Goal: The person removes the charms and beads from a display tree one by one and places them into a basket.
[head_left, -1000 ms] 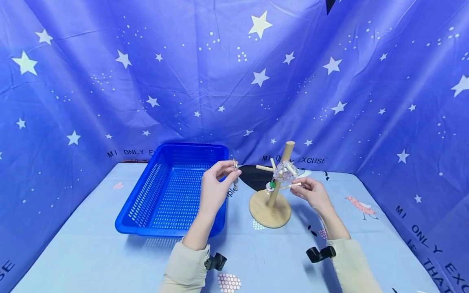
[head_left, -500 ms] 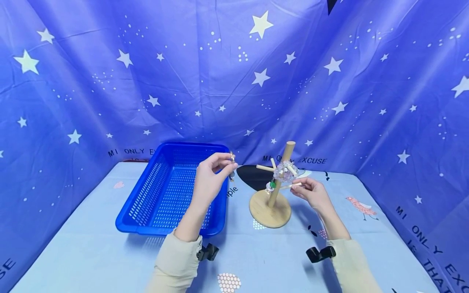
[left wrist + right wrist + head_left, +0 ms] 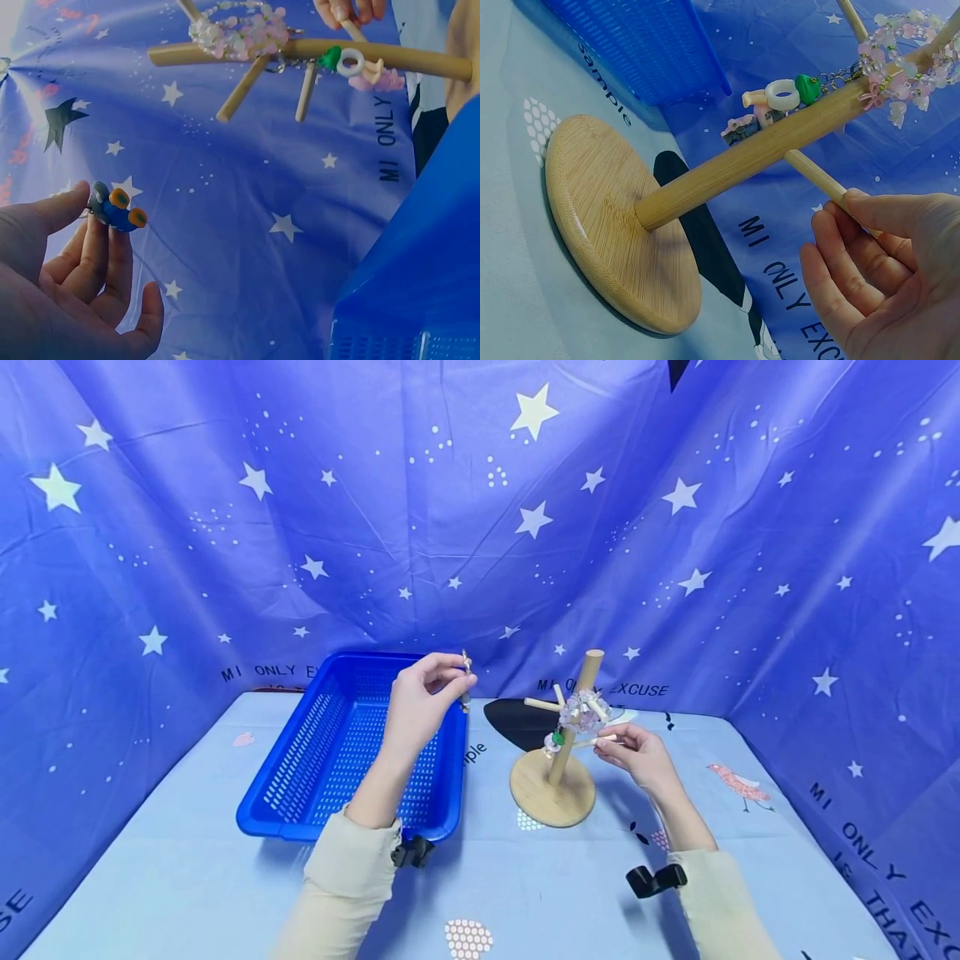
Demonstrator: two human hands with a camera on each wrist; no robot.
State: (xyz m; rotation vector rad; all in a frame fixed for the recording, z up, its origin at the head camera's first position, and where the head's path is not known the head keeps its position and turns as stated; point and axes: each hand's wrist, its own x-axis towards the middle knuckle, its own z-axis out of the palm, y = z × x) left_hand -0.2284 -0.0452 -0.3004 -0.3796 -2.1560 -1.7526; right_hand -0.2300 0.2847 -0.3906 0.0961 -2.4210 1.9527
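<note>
My left hand [image 3: 420, 706] is raised over the right side of the blue basket. Its thumb and fingers pinch the top of a keychain, from which a small blue figure with orange feet [image 3: 116, 208] dangles. To the right, a wooden stand [image 3: 555, 793] with a round base and side pegs stands upright. My right hand [image 3: 641, 756] pinches the end of a low peg [image 3: 817, 176] between thumb and fingers. A pink and clear beaded bracelet [image 3: 900, 67] hangs higher on the stand. Below it hangs another keychain with a green frog-like head and white ring [image 3: 784, 97].
The blue perforated basket [image 3: 300, 831] lies left of the stand on a pale blue printed cloth [image 3: 540, 893]. A blue star-patterned curtain [image 3: 450, 510] rises behind the table and at both sides. Each wrist carries a black camera mount [image 3: 656, 881].
My left hand has moved left and away from me with the keychain, farther from the stand and over the basket's right rim. The right hand and the stand have stayed still.
</note>
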